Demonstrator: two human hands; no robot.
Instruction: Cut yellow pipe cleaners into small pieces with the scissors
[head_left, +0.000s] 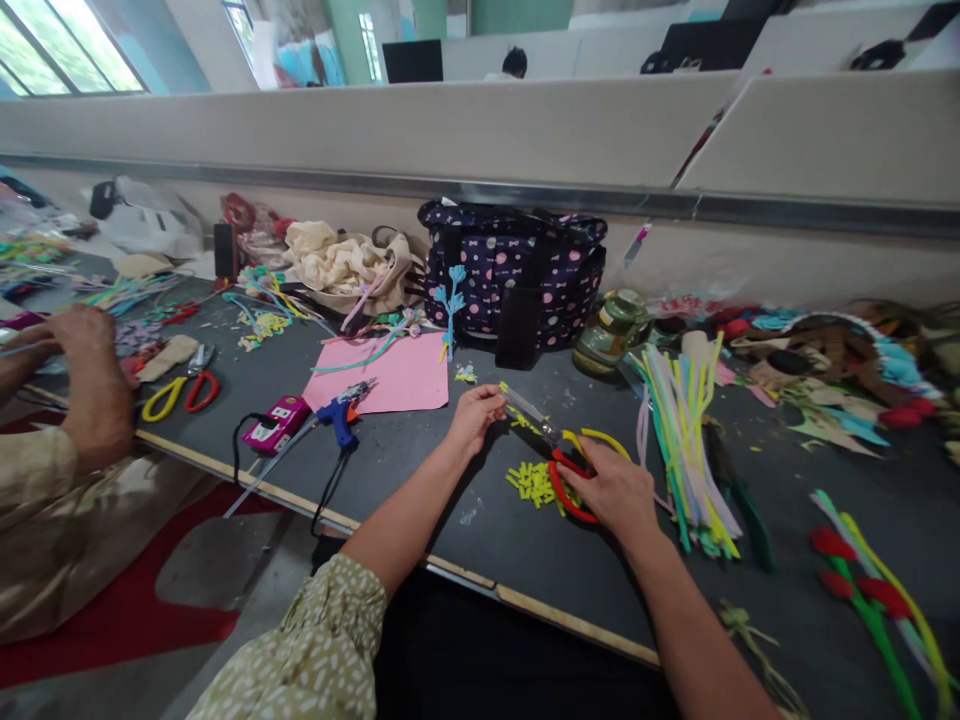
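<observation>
My right hand (611, 490) is closed round the red and yellow handles of the scissors (553, 432), whose blades point up and left toward my other hand. My left hand (478, 415) pinches a short yellow-green stem piece (505, 388) at the blade tips. Below the blades, a small pile of cut yellow-green pieces (531, 482) lies on the dark table (465, 540). A few more bits lie just under the blades. Right of my right hand is a bundle of long pastel pipe cleaners (686, 440).
A pink sheet (397, 370), glue gun (341, 415) and purple box (277, 425) lie left. A dotted bag (517, 270) and green jar (611, 335) stand behind. Red-tipped green stems (862, 585) lie right. Another person's hands (86, 350) are far left, near other scissors (184, 390).
</observation>
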